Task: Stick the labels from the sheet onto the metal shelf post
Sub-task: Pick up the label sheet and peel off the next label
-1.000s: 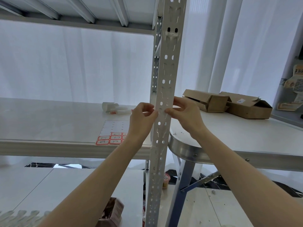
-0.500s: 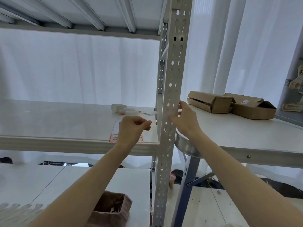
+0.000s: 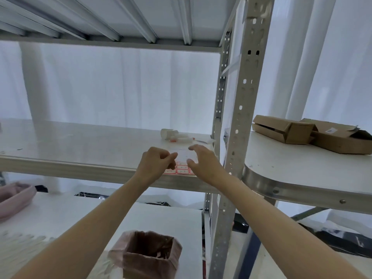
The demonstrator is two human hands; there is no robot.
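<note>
The label sheet (image 3: 183, 158) lies near the front edge of the middle shelf (image 3: 80, 146), with red-bordered labels (image 3: 183, 170) along its near rows. My left hand (image 3: 156, 163) hovers over the sheet's left part with fingers curled in; nothing shows in them. My right hand (image 3: 203, 161) is over the sheet's right part, fingers spread and bent down toward it. The perforated metal shelf post (image 3: 242, 121) stands upright just right of both hands. No label is visible on its front face.
Small white tubes and a roll (image 3: 175, 134) lie at the back of the shelf. Two open cardboard boxes (image 3: 314, 133) sit on a round-edged table (image 3: 302, 190) to the right. A brown lined bin (image 3: 149, 256) stands below on the lower shelf.
Both hands left the post and moved down-left to the label sheet. The camera view shifted left and tilted.
</note>
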